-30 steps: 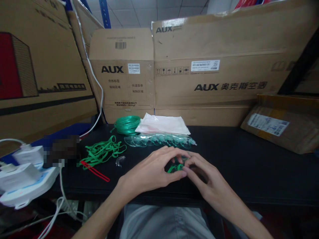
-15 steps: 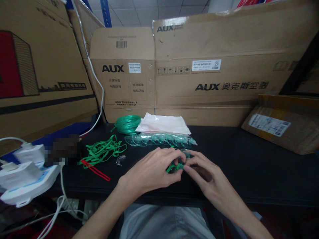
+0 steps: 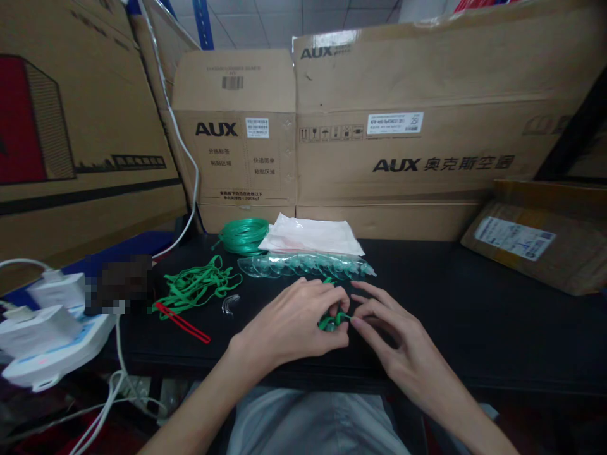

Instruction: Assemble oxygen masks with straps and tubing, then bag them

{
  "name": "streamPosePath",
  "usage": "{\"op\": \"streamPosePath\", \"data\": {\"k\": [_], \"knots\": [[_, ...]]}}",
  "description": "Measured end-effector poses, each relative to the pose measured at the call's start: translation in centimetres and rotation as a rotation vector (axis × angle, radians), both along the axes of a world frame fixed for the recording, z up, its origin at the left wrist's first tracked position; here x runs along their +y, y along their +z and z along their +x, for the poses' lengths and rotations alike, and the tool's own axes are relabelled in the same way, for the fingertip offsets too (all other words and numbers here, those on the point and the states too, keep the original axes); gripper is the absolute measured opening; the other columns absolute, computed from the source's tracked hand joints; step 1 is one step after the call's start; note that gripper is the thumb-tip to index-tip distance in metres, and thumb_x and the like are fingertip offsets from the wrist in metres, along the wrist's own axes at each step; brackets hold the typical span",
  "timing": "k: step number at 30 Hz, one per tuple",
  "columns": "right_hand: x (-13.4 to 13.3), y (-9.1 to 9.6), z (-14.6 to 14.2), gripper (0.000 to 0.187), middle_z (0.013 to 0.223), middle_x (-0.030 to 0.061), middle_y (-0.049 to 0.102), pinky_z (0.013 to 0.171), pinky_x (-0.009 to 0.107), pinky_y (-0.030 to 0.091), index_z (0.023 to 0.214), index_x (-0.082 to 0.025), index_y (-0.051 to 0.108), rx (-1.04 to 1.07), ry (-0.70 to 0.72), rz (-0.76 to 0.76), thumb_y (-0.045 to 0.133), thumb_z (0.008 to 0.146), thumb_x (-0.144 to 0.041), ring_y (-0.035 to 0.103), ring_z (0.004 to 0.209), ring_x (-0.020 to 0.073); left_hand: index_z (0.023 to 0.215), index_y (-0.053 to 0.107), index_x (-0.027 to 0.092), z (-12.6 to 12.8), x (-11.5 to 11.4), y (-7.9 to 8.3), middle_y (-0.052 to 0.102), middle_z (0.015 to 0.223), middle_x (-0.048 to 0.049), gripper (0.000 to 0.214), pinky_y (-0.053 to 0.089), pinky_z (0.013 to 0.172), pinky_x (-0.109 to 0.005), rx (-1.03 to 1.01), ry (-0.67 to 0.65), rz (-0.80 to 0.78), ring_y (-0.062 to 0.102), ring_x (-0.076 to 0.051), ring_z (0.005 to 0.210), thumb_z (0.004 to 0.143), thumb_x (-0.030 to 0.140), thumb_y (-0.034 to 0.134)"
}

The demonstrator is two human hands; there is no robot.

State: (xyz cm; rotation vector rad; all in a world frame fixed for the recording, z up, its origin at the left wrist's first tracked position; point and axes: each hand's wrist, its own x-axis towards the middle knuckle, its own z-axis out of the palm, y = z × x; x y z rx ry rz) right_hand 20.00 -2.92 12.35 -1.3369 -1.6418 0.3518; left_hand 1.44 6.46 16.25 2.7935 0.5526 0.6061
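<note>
My left hand (image 3: 296, 316) is curled low over the black table, closed round a small clear-green plastic piece (image 3: 331, 327) that its fingers mostly hide. A green elastic strap (image 3: 339, 318) comes out of that piece toward the right. Thumb and forefinger of my right hand (image 3: 391, 325) pinch the strap's tip, while its other fingers are spread. Just behind the hands lies a row of overlapping clear-green plastic masks (image 3: 303, 266). Left of them rest a tangle of green elastic straps (image 3: 194, 289), a few thin metal strips (image 3: 230, 304) and a red loop (image 3: 183, 322).
A coil of green tubing (image 3: 244, 236) and a white plastic bag (image 3: 313, 236) lie behind the masks. Large cardboard sheets (image 3: 379, 82) wall the back. A taped carton (image 3: 531, 246) stands right; a power strip (image 3: 61, 354) with chargers and white cables is at left.
My right hand has drawn slightly right, away from my left, and a short length of strap now stretches between them. Less of the plastic piece shows.
</note>
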Motion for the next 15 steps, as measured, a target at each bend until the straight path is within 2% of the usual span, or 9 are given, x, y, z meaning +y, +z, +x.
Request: {"op": "streamPosePath", "data": {"k": [4,8,12,15], "knots": [[-0.2,-0.1,0.7,0.02,0.138,0.0159,0.059,0.102,0.048,0.053,0.086,-0.023,0.066,-0.024,-0.06,-0.015,0.056,0.099,-0.035,0.065,0.124,0.0315,0.101,0.062,0.024,-0.5,0.7,0.1,0.066,0.092,0.0024,0.015,0.041,0.09,-0.036,-0.031,0.023,0.039,0.062,-0.02,0.091,0.087,0.025,0.067],[-0.4,0.1,2.0,0.024,0.14,0.0154,0.058,0.102,0.05,0.052,0.084,-0.023,0.067,-0.022,-0.105,-0.008,0.056,0.099,-0.04,0.065,0.123,0.0323,0.098,0.064,0.023,-1.2,1.6,0.4,0.065,0.091,0.0005,0.014,0.042,0.081,-0.032,-0.046,0.069,0.047,0.06,-0.021,0.089,0.084,0.022,0.067],[-0.3,0.6,2.7,0.028,0.141,0.0141,0.059,0.097,0.047,0.056,0.082,-0.023,0.068,-0.032,-0.154,0.011,0.058,0.098,-0.044,0.068,0.119,0.0318,0.099,0.063,0.024,-1.6,2.0,0.4,0.065,0.092,0.0012,0.018,0.043,0.084,-0.032,-0.07,0.087,-0.029,0.06,-0.021,0.092,0.082,0.02,0.066],[-0.3,1.3,2.5,0.028,0.132,0.0141,0.067,0.094,0.044,0.059,0.081,-0.024,0.068,-0.114,-0.153,0.063,0.058,0.098,-0.044,0.067,0.121,0.0326,0.102,0.064,0.025,-1.4,1.7,0.3,0.066,0.095,0.0013,0.02,0.044,0.084,-0.03,-0.079,0.063,-0.133,0.061,-0.02,0.092,0.083,0.022,0.066]]}}
